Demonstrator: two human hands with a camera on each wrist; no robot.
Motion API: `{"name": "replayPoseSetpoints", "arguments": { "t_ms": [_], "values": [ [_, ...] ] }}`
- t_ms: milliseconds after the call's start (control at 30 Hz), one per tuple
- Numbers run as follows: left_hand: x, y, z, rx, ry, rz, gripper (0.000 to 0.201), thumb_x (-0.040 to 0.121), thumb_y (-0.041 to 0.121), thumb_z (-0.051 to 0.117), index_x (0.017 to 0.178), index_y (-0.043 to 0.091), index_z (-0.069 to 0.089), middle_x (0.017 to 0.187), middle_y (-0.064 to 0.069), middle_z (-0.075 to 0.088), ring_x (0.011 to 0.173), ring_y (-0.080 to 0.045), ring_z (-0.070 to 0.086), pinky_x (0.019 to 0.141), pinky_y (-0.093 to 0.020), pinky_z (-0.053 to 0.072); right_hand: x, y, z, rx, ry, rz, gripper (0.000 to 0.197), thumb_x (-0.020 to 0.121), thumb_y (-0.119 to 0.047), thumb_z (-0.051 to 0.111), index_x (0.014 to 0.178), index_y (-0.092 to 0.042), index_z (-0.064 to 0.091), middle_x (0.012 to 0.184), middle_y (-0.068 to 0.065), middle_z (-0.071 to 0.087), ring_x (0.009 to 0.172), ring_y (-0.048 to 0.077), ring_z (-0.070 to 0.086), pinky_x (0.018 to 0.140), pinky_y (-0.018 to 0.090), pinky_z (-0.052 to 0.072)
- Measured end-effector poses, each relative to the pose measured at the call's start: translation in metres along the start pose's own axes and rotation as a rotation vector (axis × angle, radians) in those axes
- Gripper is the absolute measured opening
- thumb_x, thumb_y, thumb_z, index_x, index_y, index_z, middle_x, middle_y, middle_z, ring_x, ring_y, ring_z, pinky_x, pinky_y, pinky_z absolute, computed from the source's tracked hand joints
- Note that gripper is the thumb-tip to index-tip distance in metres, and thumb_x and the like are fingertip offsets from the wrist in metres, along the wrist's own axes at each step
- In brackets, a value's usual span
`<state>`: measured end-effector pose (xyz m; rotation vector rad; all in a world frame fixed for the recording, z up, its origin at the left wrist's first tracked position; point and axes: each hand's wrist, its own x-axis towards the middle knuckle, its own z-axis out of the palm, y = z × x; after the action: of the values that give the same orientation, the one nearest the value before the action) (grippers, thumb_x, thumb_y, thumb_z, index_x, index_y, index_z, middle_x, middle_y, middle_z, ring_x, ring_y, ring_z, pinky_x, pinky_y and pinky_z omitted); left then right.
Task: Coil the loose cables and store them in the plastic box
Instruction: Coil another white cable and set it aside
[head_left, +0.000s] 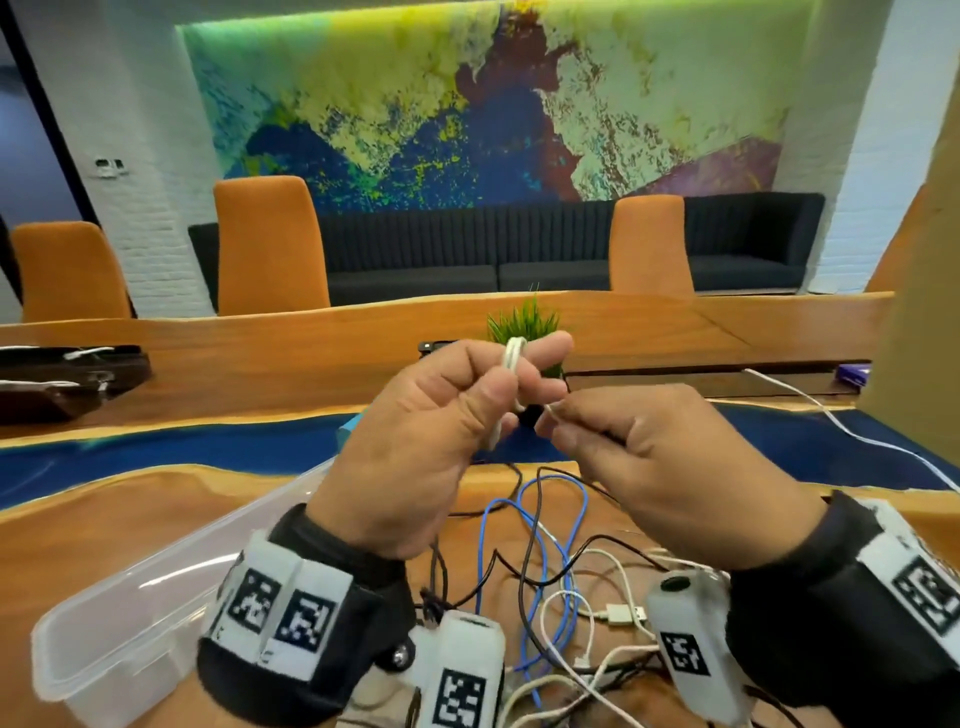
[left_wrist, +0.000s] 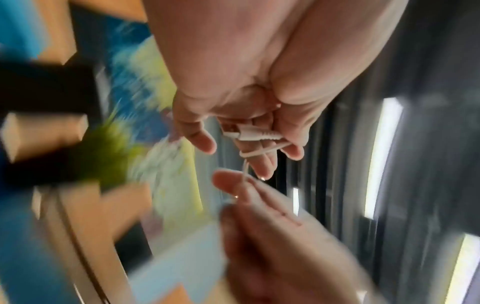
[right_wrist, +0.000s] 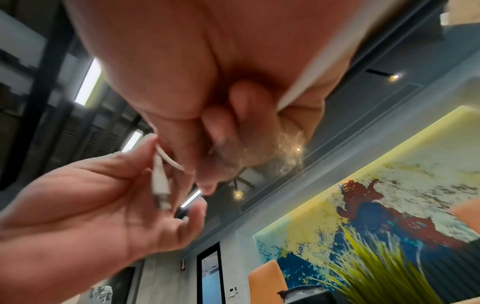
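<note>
My left hand (head_left: 483, 384) is raised above the table and holds a thin white cable (head_left: 511, 361) looped over its fingers. In the left wrist view the white cable (left_wrist: 259, 152) wraps two fingers, and its USB plug (left_wrist: 249, 131) lies against the palm. My right hand (head_left: 561, 415) pinches the free end of the same white cable (right_wrist: 168, 160) just right of the left hand. A clear plastic box (head_left: 156, 597) stands empty at the lower left. A tangle of blue, black and white cables (head_left: 545, 571) lies on the table below both hands.
A small green plant (head_left: 524, 325) in a dark pot stands just behind my hands. Another white cable (head_left: 852, 436) trails across the table at the right. Dark trays (head_left: 67, 379) sit at the far left. Orange chairs (head_left: 265, 244) line the far side of the table.
</note>
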<state>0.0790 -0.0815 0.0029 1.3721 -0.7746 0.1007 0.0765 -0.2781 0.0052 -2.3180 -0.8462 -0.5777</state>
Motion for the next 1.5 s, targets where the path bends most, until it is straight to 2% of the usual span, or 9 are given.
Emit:
{"name": "replayPoseSetpoints", "arguments": {
  "t_ms": [200, 467, 567, 667, 900, 1067, 1167, 1300, 1500],
  "values": [
    [0.001, -0.016, -0.007, 0.659, -0.071, 0.071, 0.015, 0.099, 0.014, 0.051, 0.095, 0.010, 0.064, 0.132, 0.009, 0.063, 0.135, -0.003, 0.047, 0.101, -0.023, 0.045, -0.005, -0.018, -0.019, -0.107, -0.030, -0.061, 0.020, 0.089, -0.033, 0.060, 0.073, -0.024, 0.067, 0.062, -0.011, 0.059, 0.065, 0.006, 0.057, 0.054, 0.024, 0.042],
    [-0.005, -0.006, 0.010, 0.080, -0.156, -0.121, 0.020, 0.095, 0.024, 0.049, 0.089, 0.021, 0.068, 0.094, -0.006, 0.070, 0.075, -0.010, 0.048, 0.066, -0.029, 0.029, 0.004, 0.002, -0.017, 0.157, 0.453, -0.030, 0.012, 0.092, -0.014, 0.064, 0.088, -0.017, 0.075, 0.081, -0.002, 0.072, 0.078, 0.012, 0.065, 0.069, 0.030, 0.050],
    [-0.005, 0.002, 0.016, -0.256, -0.169, -0.130, 0.021, 0.093, 0.025, 0.051, 0.086, 0.019, 0.069, 0.119, -0.033, 0.061, 0.082, -0.010, 0.058, 0.064, -0.030, 0.033, 0.005, 0.008, -0.005, 0.155, 0.366, 0.059, 0.018, 0.095, -0.018, 0.058, 0.086, -0.021, 0.074, 0.079, -0.003, 0.070, 0.077, 0.013, 0.063, 0.066, 0.035, 0.049],
    [-0.002, 0.007, 0.013, -0.346, -0.079, -0.109, 0.021, 0.094, 0.028, 0.051, 0.086, 0.023, 0.070, 0.132, -0.014, 0.064, 0.096, -0.012, 0.066, 0.077, -0.030, 0.046, 0.003, 0.004, 0.008, 0.096, 0.132, 0.109, 0.022, 0.096, -0.027, 0.054, 0.077, -0.030, 0.065, 0.068, -0.009, 0.060, 0.065, 0.005, 0.054, 0.059, 0.028, 0.042],
    [-0.001, -0.010, -0.007, 0.755, -0.002, 0.049, 0.021, 0.100, 0.028, 0.043, 0.096, 0.018, 0.061, 0.130, 0.020, 0.061, 0.120, 0.006, 0.054, 0.097, -0.020, 0.045, -0.004, -0.026, -0.013, -0.207, -0.068, -0.066, 0.030, 0.092, -0.042, 0.054, 0.073, -0.021, 0.063, 0.062, -0.006, 0.056, 0.063, 0.011, 0.053, 0.057, 0.030, 0.042],
    [-0.005, -0.008, 0.004, 0.389, -0.130, -0.111, 0.025, 0.103, 0.023, 0.042, 0.090, 0.015, 0.062, 0.084, 0.018, 0.065, 0.077, -0.012, 0.054, 0.068, -0.021, 0.037, 0.000, -0.008, -0.022, -0.052, 0.339, -0.079, 0.009, 0.088, -0.025, 0.068, 0.082, -0.022, 0.074, 0.072, -0.011, 0.067, 0.070, 0.007, 0.061, 0.060, 0.021, 0.045],
    [-0.005, -0.003, 0.012, -0.052, -0.142, -0.178, 0.028, 0.100, 0.025, 0.041, 0.083, 0.019, 0.063, 0.100, -0.022, 0.067, 0.071, -0.027, 0.046, 0.062, -0.031, 0.027, 0.003, 0.007, -0.014, 0.099, 0.379, -0.014, 0.012, 0.093, -0.020, 0.065, 0.089, -0.019, 0.076, 0.080, -0.006, 0.071, 0.077, 0.012, 0.065, 0.067, 0.033, 0.051],
    [-0.001, 0.007, 0.012, -0.435, -0.061, -0.134, 0.028, 0.097, 0.028, 0.042, 0.083, 0.021, 0.066, 0.129, -0.013, 0.065, 0.083, -0.010, 0.057, 0.066, -0.028, 0.035, 0.003, 0.007, 0.003, 0.125, 0.141, 0.041, 0.021, 0.095, -0.021, 0.060, 0.086, -0.038, 0.069, 0.071, -0.019, 0.062, 0.071, 0.003, 0.058, 0.065, 0.023, 0.045],
    [-0.001, -0.012, 0.004, 0.550, 0.052, 0.068, 0.022, 0.101, 0.029, 0.041, 0.099, 0.020, 0.060, 0.144, 0.010, 0.054, 0.130, -0.004, 0.052, 0.104, -0.031, 0.045, -0.005, -0.016, -0.002, -0.232, -0.247, 0.029, 0.016, 0.092, -0.038, 0.057, 0.090, -0.024, 0.064, 0.073, -0.007, 0.059, 0.071, 0.007, 0.054, 0.064, 0.029, 0.045]
  ]
}}
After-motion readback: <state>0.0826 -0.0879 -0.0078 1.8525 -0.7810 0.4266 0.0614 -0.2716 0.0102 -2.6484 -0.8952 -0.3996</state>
